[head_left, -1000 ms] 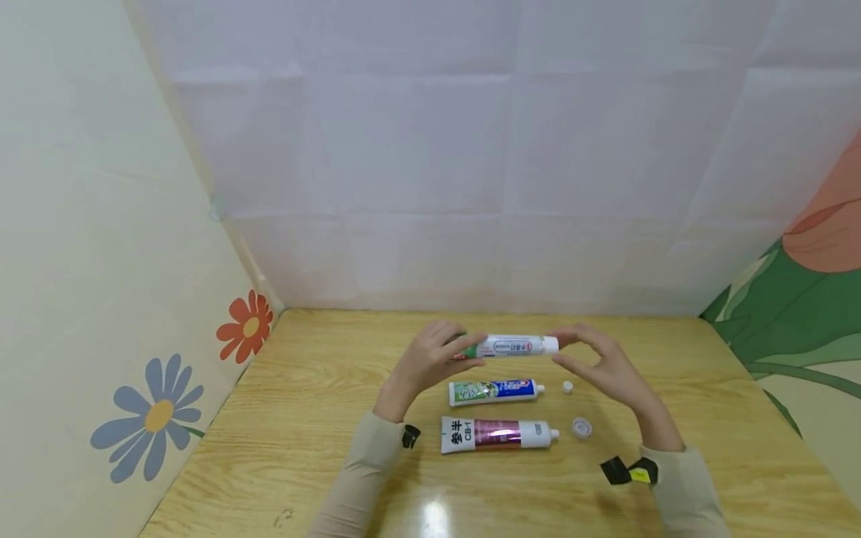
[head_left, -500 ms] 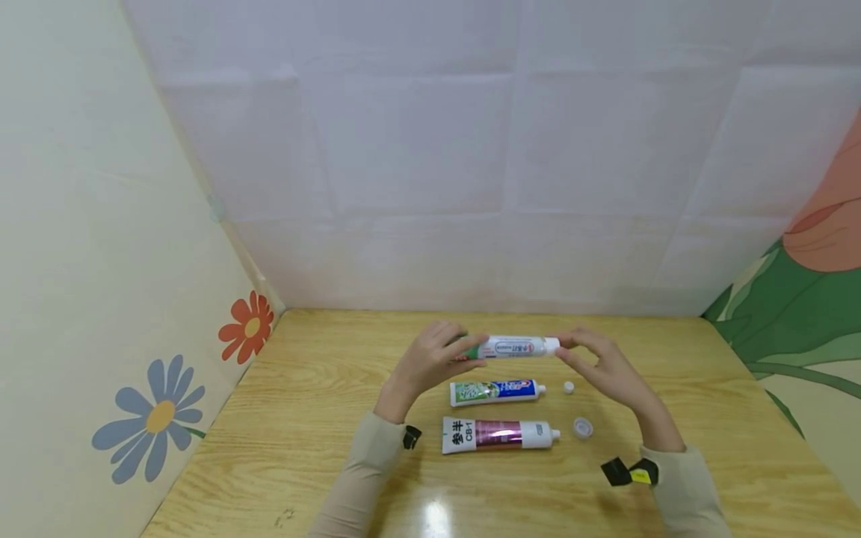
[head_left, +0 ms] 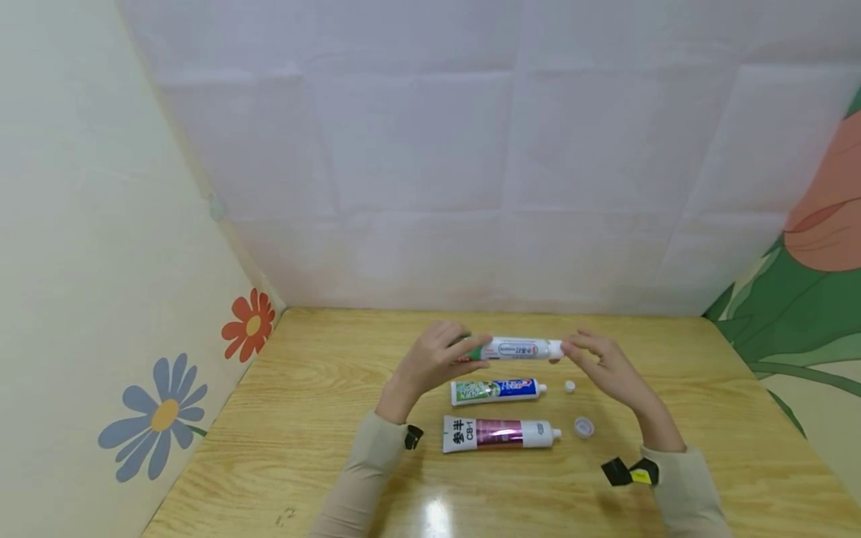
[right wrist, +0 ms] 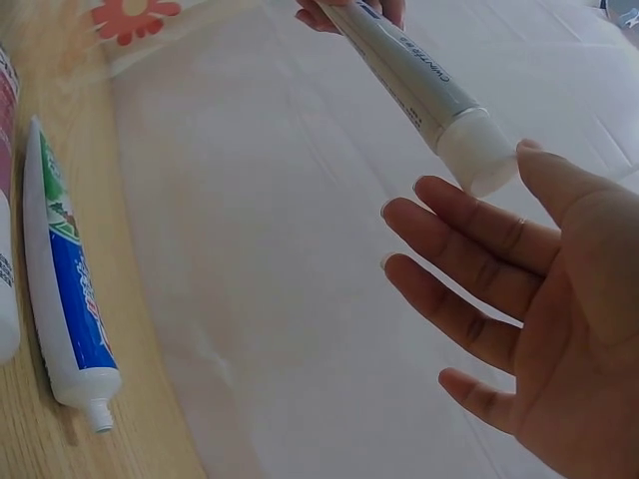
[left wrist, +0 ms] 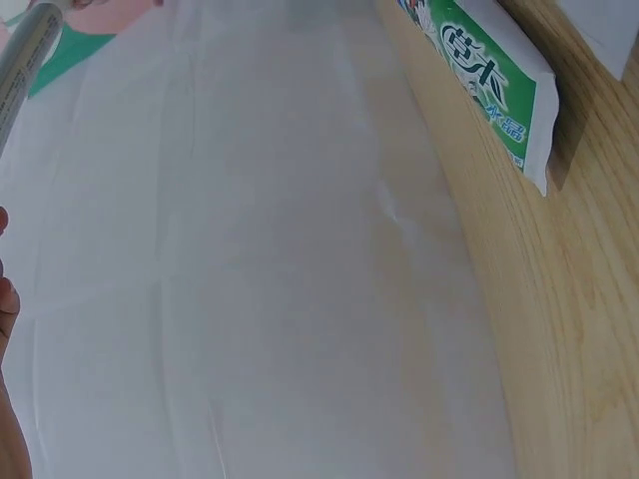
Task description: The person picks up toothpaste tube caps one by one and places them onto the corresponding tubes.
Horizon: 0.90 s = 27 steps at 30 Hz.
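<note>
A white and green toothpaste tube (head_left: 514,348) is held level above the table, cap pointing right. My left hand (head_left: 430,355) grips its green tail end, thumb below and fingers above. At the other end is the white cap (head_left: 556,349), which my right hand (head_left: 608,370) pinches between thumb and fingertips. The right wrist view shows the thumb (right wrist: 559,180) against the cap's edge and the other fingers spread below it. Two more toothpaste tubes lie beneath: a green-and-blue tube (head_left: 498,391) and a larger white-and-pink tube (head_left: 498,434), both with bare nozzles.
To the right of the lying tubes are a small white cap (head_left: 569,386) and a wider white cap (head_left: 584,427). Everything rests on a wood-grain table (head_left: 303,418). A white sheet (head_left: 417,164) stands behind it, with flower-patterned panels at both sides.
My right fingers have closed on the cap and then shifted round it, with a fingertip now showing under it. The held tube has moved very slightly right. The lying tubes stay put.
</note>
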Tool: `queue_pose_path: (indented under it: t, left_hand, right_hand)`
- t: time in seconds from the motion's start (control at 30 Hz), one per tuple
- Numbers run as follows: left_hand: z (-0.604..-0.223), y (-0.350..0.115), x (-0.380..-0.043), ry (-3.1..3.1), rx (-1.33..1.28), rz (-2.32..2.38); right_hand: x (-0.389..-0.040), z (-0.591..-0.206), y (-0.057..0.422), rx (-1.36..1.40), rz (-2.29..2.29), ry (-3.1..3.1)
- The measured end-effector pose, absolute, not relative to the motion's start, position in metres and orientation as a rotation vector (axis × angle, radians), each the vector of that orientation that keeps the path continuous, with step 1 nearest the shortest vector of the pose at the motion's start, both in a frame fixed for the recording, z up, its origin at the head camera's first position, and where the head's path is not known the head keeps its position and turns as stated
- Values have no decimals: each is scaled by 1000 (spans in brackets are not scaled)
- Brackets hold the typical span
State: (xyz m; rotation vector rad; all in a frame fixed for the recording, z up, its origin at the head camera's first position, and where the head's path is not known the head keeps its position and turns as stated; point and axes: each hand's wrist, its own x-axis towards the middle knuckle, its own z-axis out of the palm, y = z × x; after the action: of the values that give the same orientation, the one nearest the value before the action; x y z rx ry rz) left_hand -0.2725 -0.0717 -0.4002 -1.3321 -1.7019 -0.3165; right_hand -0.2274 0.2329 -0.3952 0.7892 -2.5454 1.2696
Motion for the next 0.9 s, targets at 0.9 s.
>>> queue_pose_path:
  t: [0.9]
  left_hand:
    - [-403, -74, -274, -1723, -1320, -317]
  right_hand:
    - [-226, -397, 230, 843, 1280, -2499]
